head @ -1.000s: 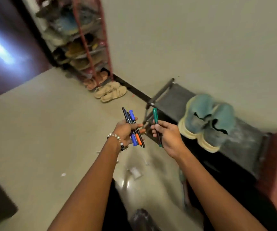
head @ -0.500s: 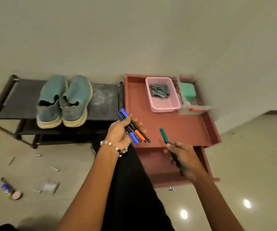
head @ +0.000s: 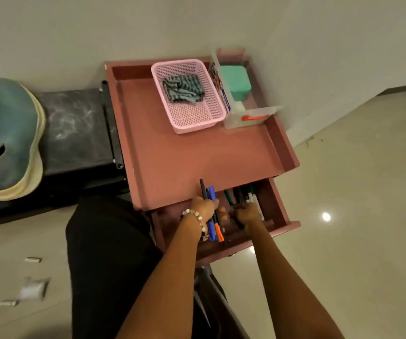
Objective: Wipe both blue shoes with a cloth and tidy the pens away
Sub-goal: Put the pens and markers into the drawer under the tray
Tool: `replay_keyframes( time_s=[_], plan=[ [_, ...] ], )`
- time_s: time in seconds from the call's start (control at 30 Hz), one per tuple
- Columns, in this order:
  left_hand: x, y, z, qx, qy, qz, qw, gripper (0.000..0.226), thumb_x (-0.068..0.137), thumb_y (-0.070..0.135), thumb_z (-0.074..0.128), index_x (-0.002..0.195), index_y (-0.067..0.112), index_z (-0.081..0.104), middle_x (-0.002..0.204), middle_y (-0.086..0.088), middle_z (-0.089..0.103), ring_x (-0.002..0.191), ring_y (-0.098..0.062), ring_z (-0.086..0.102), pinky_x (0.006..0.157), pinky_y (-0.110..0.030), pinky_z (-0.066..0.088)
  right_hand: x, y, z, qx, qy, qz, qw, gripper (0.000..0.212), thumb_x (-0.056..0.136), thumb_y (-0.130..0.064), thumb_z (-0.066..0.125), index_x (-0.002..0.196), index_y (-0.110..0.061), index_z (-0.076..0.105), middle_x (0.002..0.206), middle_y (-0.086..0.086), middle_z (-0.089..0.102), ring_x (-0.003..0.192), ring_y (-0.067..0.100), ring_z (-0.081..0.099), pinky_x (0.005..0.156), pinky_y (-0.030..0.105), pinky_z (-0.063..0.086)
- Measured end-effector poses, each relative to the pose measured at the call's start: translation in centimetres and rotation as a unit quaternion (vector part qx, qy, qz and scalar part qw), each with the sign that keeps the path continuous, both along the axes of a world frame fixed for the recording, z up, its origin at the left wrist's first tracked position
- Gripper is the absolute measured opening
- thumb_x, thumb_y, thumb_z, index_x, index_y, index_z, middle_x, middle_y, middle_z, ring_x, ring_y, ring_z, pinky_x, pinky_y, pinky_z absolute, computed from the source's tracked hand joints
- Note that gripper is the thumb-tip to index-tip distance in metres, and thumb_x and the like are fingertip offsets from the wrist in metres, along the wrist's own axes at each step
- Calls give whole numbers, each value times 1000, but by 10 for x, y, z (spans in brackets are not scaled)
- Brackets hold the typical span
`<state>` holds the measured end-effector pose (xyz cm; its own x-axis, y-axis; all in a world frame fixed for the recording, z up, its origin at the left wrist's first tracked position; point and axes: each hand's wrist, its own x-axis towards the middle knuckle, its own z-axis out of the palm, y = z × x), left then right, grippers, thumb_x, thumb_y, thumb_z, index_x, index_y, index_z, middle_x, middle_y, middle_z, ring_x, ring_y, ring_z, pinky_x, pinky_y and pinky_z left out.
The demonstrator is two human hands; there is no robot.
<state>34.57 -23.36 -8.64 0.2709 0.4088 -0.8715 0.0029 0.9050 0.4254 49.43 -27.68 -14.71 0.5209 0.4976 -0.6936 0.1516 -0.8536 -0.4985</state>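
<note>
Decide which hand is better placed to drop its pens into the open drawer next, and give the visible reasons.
Probably the right hand: it is already low inside the open drawer, beside the pens lying there, gripping a green pen. The left hand holds its bundle of pens at the drawer's left edge.

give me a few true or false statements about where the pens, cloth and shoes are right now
1. The left hand grips a bundle of pens. True.
2. The striped cloth lies on the blue shoe. False: it lies in the pink basket.
3. The drawer of the reddish cabinet is shut. False: it is pulled open, and pens already lie in it.
4. The right hand is down in the open drawer. True.
5. The blue shoe stands on the floor. False: it sits on the dark rack beside the cabinet.
</note>
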Motion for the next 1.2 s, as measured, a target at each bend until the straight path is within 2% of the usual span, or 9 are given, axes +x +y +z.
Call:
replay_keyframes(
  time_s=[0.07, 0.17, 0.33, 0.47, 0.67, 0.77, 0.93, 1.03, 1.2],
  plan=[
    [3, 2, -15, -8, 11, -14, 1000, 9, 95, 9, 58, 100, 1, 55, 81, -14, 66, 63, -27, 63, 58, -37, 59, 6, 1, -34, -31, -33, -6, 999, 15, 77, 2, 64, 91, 3, 69, 78, 23, 67, 72, 37, 65, 71, 48, 56],
    [12, 1, -34, -20, 3, -57, 998, 2, 95, 6, 57, 94, 5, 57, 76, -8, 65, 62, -21, 62, 57, -30, 53, -4, 8, -30, -35, -116, 11, 993, 22, 85, -4, 60, 104, 2, 68, 99, 21, 68, 97, 37, 62, 78, 34, 50],
    [27, -5, -48, -71, -20, -106, 992, 10, 97, 7, 53, 89, 9, 57, 76, -5, 65, 66, -17, 62, 49, -27, 50, -5, 16, -33, -61, -181, 9, 982, 21, 93, 2, 41, 97, 9, 60, 98, 24, 62, 96, 38, 58, 43, 15, 32],
    [29, -9, -56, -83, 21, -124, 989, 21, 96, 9, 54, 116, 2, 53, 69, -5, 65, 53, -18, 63, 43, -25, 51, 0, 12, -22, -22, -216, 11, 976, 21, 90, 3, 50, 105, 3, 65, 103, 19, 68, 94, 33, 63, 65, 19, 44],
    [31, -10, -57, -95, 75, -77, 990, 34, 91, 13, 65, 119, -2, 55, 110, -16, 62, 102, -35, 62, 83, -49, 54, 8, -26, 15, 34, 182, 11, 983, 22, 84, -7, 67, 106, -7, 66, 100, 14, 71, 92, 27, 69, 79, 35, 58],
    [31, -14, -52, -129, 39, -47, 990, 34, 88, 18, 70, 114, 1, 56, 110, -16, 60, 100, -36, 61, 62, -51, 56, 4, -27, 23, 36, 181, 79, 980, 27, 78, 2, 69, 105, -4, 67, 97, 12, 72, 89, 23, 70, 73, 25, 57],
    [22, -17, -55, -103, 62, -14, 993, 19, 89, 9, 68, 94, 1, 51, 87, -10, 52, 73, -26, 55, 70, -54, 55, 10, -8, 19, -32, 178, 81, 980, 22, 73, 0, 76, 94, 2, 69, 89, 16, 72, 79, 24, 70, 71, 32, 58],
    [15, -15, -58, -91, 103, -14, 990, 18, 92, 9, 62, 84, 4, 47, 82, -13, 52, 64, -28, 56, 69, -53, 55, 15, 3, 2, -48, 128, -7, 991, 26, 75, 2, 74, 99, 9, 66, 89, 22, 69, 72, 27, 67, 68, 36, 60],
    [9, -17, -61, -82, 112, -40, 990, 17, 89, 13, 67, 84, -1, 58, 74, -19, 69, 62, -31, 69, 67, -50, 59, 7, 23, -44, -99, -106, 96, 985, 29, 76, -21, 77, 93, 1, 71, 91, 18, 71, 83, 29, 67, 76, 34, 54]
  ],
)
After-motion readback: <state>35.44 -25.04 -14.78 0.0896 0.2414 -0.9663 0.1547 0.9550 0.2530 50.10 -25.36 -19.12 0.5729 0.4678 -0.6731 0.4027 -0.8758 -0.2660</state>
